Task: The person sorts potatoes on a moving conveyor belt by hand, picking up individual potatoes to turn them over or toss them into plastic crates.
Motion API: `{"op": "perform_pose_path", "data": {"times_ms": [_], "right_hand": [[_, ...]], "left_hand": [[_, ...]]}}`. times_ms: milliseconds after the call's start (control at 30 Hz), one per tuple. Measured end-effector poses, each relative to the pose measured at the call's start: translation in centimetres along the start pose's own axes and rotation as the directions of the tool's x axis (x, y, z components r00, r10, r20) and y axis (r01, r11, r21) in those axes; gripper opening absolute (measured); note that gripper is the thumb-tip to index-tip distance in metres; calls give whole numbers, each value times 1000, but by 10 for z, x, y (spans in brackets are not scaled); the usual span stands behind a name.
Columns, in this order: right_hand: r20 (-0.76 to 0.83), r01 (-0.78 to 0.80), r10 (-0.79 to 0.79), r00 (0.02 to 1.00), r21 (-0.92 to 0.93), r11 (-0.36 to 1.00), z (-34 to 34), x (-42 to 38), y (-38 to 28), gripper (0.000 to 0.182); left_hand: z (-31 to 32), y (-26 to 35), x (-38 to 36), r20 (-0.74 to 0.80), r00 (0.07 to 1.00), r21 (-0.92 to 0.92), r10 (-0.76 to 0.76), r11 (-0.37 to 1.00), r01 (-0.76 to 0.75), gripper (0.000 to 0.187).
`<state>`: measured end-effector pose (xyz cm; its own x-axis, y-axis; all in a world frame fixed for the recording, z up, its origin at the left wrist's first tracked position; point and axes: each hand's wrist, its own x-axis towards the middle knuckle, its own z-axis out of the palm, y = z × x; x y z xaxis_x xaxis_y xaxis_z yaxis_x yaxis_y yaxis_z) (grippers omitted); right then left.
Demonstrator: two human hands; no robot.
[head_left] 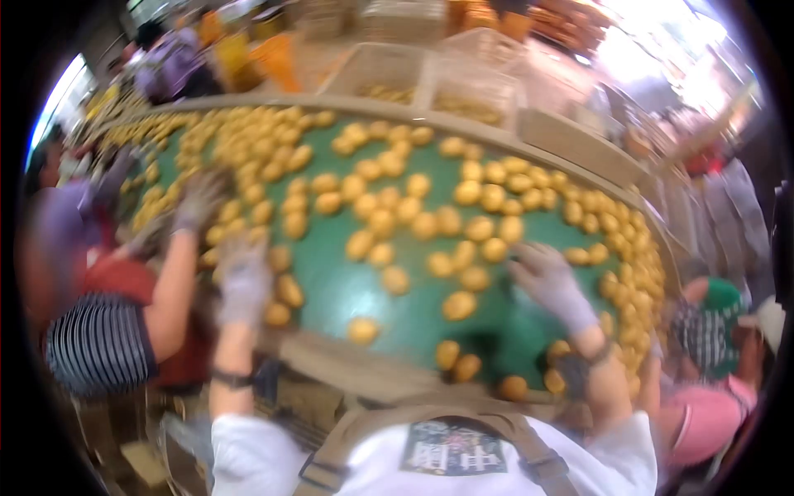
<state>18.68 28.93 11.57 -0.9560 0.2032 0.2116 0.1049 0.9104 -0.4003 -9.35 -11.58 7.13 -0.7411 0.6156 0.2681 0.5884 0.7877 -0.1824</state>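
Observation:
Yellow, egg-shaped potatoes or similar produce [381,221] lie scattered over a green belt surface [331,273]. My left hand [246,279], in a pale glove, reaches in at the left side with its blurred fingers stretched among the pieces. It touches or nearly touches several of them. On the right, my right hand [546,279], also gloved, hovers over the green surface below a loose cluster. Its fingers point left, apart and a little bent, with nothing visible in them. Motion blur hides the fingertips of both hands.
A co-worker's gloved hand [203,198] reaches over the belt just left of mine. Another person in pink [707,417] is at the right. Produce piles along the right rim. White crates [376,62] stand beyond the far edge, beside an orange container [277,62].

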Motion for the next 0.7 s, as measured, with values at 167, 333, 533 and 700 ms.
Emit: {"op": "perform_pose_path", "data": {"times_ms": [167, 333, 533, 700], "right_hand": [[-147, 316, -313, 938, -1, 949, 89, 118, -45, 24], [255, 470, -407, 877, -281, 837, 136, 164, -35, 29], [153, 235, -244, 958, 75, 969, 95, 163, 1, 28], [65, -162, 163, 984, -20, 987, 37, 214, 50, 42]], "left_hand": [[-20, 58, 10, -118, 978, -266, 173, 943, -199, 34], [-51, 79, 2, -100, 959, -369, 263, 886, -282, 41], [-36, 43, -40, 27, 989, -322, 143, 938, -127, 43], [-52, 77, -11, -24, 957, -438, 288, 858, -269, 42]]}}
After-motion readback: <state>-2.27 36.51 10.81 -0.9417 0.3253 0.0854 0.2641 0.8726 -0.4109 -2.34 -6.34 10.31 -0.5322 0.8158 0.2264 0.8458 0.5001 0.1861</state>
